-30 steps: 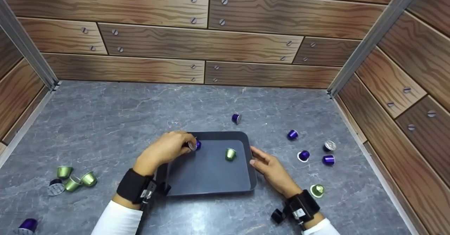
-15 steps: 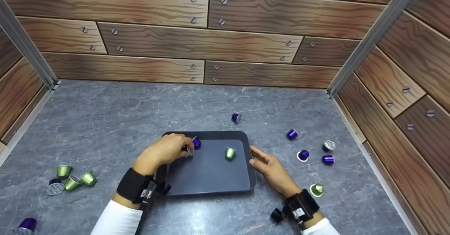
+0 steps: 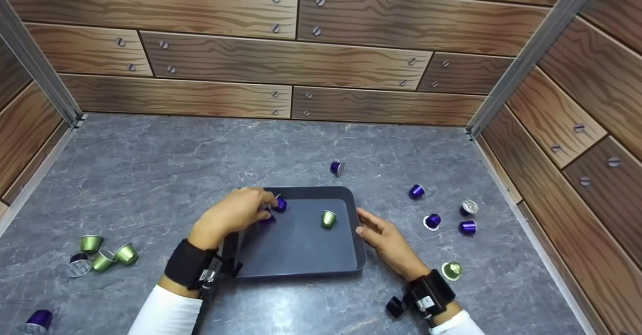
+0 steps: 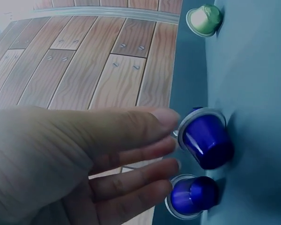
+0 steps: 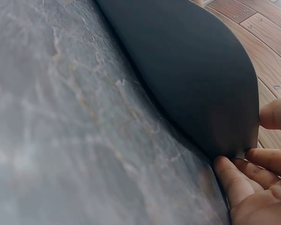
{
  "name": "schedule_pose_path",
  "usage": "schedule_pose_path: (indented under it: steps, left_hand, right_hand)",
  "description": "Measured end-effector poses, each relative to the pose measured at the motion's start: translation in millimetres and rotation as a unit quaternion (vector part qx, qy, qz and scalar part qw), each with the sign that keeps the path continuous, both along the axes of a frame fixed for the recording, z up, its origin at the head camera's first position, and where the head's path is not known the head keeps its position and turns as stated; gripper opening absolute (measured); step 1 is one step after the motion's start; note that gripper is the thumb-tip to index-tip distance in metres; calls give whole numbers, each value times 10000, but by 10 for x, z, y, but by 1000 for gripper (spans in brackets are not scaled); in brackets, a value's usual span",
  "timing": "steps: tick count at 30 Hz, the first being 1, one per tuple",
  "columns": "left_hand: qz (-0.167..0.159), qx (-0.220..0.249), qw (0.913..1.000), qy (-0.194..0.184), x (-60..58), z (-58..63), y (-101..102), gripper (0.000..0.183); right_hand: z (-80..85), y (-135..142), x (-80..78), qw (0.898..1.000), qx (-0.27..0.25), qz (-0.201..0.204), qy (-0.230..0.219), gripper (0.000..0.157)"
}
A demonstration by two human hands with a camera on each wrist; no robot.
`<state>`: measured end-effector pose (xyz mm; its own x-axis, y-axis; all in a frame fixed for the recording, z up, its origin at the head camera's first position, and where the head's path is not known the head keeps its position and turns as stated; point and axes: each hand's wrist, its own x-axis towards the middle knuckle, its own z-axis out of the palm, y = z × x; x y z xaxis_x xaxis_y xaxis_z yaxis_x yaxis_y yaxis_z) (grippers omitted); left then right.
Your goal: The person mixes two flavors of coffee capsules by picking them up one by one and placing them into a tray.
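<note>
My left hand [image 3: 238, 209] hovers over the far left corner of the dark grey tray [image 3: 301, 255], thumb and index finger spread apart. Two purple coffee capsules [image 3: 268, 218] lie close by its fingertips inside the tray. The left wrist view shows one purple capsule [image 4: 208, 143] right at the thumb and finger, on its side, with the other purple capsule [image 4: 196, 197] just below. A green coffee capsule [image 3: 328, 219] sits farther right in the tray. My right hand [image 3: 388, 247] holds the tray's right side, thumb at the rim and fingertips against the outer wall [image 5: 210, 84].
Several green capsules [image 3: 104, 261] and two dark ones lie on the left of the marbled surface. One purple capsule [image 3: 337, 168] lies behind the tray. Several purple capsules [image 3: 467, 227] and a green capsule [image 3: 452, 271] are scattered right. Wood-patterned walls [image 3: 225, 59] enclose the surface.
The left hand has lowered a purple capsule into the tray's far left corner and let it go; thumb and index finger have parted. The right hand has stayed at the tray's side.
</note>
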<state>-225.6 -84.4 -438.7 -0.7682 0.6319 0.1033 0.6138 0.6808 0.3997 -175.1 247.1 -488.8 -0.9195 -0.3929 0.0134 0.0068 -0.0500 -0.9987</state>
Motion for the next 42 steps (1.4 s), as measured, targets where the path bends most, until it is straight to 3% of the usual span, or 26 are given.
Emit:
schedule_pose_path:
  steps: [6, 12, 20, 42]
  left_hand:
    - [-27, 261, 9992, 288, 25, 75, -4, 26]
    - [281, 429, 9977, 444, 49, 116, -35, 30]
    - [559, 439, 9932, 919, 91, 126, -107, 36]
    - [945, 447, 9767, 1875, 291, 22, -572, 48]
  right_hand:
    - [-17, 8, -10, 9999, 17, 36, 127, 55]
    - [-34, 13, -15, 9998, 62, 41, 171, 56]
    - [-39, 21, -12, 9999, 110, 36, 71, 56]
    - [-32, 13, -10, 10000, 68, 30, 31, 56]
